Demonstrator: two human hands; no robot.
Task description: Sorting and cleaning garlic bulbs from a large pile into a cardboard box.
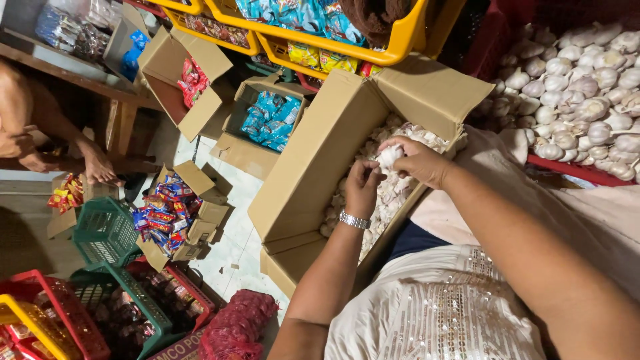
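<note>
Both my hands meet over an open cardboard box filled with white garlic bulbs. My left hand, with a silver watch on its wrist, and my right hand together grip one garlic bulb just above the heap in the box. The fingers of both hands close around that bulb. Loose papery garlic lies under the hands.
A red crate heaped with garlic bulbs stands at the right. Open cartons of blue and red snack packets lie on the tiled floor at left, with green and red baskets. Another person's feet rest near a wooden bench. Yellow trays hang above.
</note>
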